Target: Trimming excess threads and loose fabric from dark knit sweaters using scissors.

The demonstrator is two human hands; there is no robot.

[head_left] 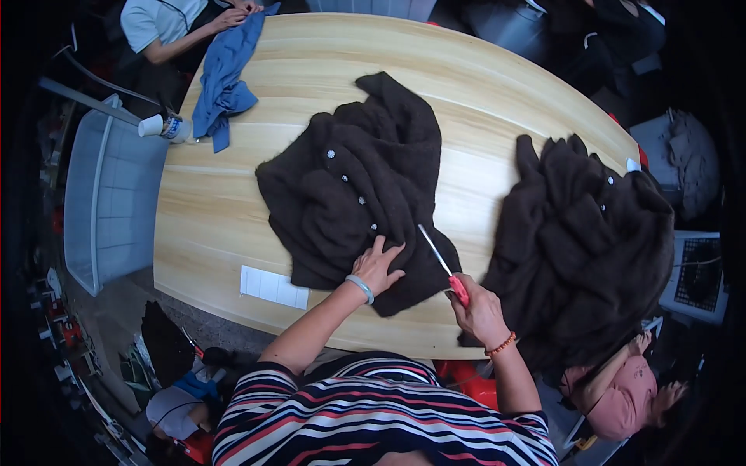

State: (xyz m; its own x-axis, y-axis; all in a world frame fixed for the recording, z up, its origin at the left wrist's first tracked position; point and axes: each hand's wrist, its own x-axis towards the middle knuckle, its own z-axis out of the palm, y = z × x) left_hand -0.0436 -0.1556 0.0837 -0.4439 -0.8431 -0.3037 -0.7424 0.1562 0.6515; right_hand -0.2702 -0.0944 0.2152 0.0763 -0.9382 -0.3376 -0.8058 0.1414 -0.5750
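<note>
A dark brown knitted cardigan (350, 171) lies crumpled on the wooden table (210, 210), with a row of shiny round buttons (345, 179) down its front. My left hand (374, 268) rests on its near part with fingers spread, just below the lowest visible button. In my right hand (479, 311) is a red-handled tool (440, 256) with a long thin metal shaft. Its tip points away and to the left, over the cardigan's right side; I cannot tell whether it touches the cloth. My fingers hide part of the handle.
A second dark brown garment (583, 225) with similar buttons is heaped at the right. White paper (273, 288) lies near the front edge. A blue cloth (225, 85) is at the far left, by a person's hands. A plastic bin (116, 186) stands left; a person in pink sits right.
</note>
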